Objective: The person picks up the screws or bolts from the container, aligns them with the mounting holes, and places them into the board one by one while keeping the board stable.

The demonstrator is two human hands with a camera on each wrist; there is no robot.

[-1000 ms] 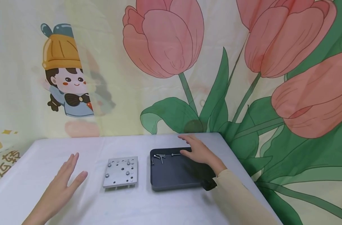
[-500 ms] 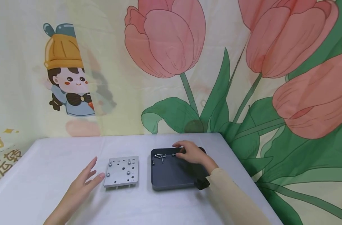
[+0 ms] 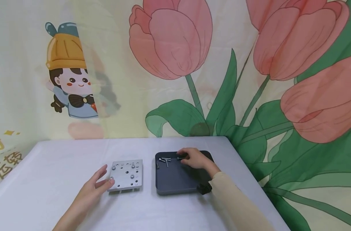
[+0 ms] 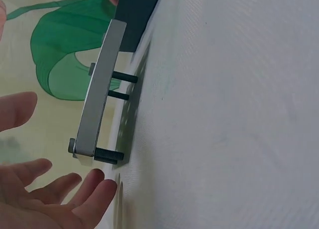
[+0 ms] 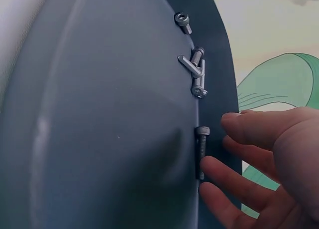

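A silver metal plate (image 3: 126, 176) with several holes and screws stands raised on the table, screw shanks showing beneath it in the left wrist view. The left hand (image 3: 90, 192) is at its left edge, fingers relaxed and spread; in the left wrist view the fingers (image 4: 94, 189) lie just off the plate (image 4: 99, 94). Over the dark tray (image 3: 181, 183), the right hand (image 3: 195, 158) reaches to a single screw (image 3: 179, 158) near the back wall. The right wrist view shows its fingers (image 5: 239, 181) beside that screw (image 5: 203, 139), thumb and fingers apart.
Several loose screws (image 3: 165, 159) lie in the tray's back left corner. A white cloth covers the table (image 3: 140, 215). Behind it hangs a curtain (image 3: 120, 96) printed with tulips and a cartoon figure. A black device (image 3: 204, 188) is at the right wrist.
The left hand has moved right, up to the plate's left side. The right hand has come left and lower, to the single screw, its fingers more bent.
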